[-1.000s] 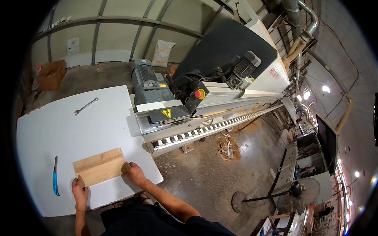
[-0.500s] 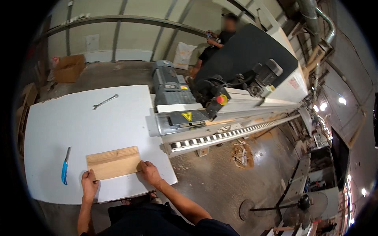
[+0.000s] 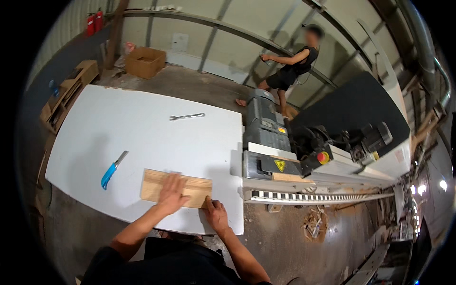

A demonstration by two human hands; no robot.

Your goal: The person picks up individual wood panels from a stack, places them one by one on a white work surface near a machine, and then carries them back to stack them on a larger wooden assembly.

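Note:
A short rectangular wooden board (image 3: 197, 185) with striped grain lies flat on the white tabletop (image 3: 137, 137), near its front edge. My left hand (image 3: 172, 192) rests flat on the board's upper face, fingers stretched out, covering its middle. At the lower right corner, the bent fingers and thumb of my right hand (image 3: 216, 214) grip the board's edge. A blue-handled knife (image 3: 110, 175) lies left of the board, blade pointing away from me. Farther back on the table is a metal wrench (image 3: 187, 116).
To the right stands a machine with a grey motor (image 3: 267, 126), a red stop button (image 3: 323, 157) and a long roller track (image 3: 318, 197). Another person (image 3: 297, 61) is behind it, by the wall. A cardboard box (image 3: 145, 62) sits on the floor at the back; wood scraps (image 3: 316, 225) lie below the track.
My left hand has left the board's left corner and now lies on its face. My right hand stays at the right end. The view has swung left, and the other person appears more fully.

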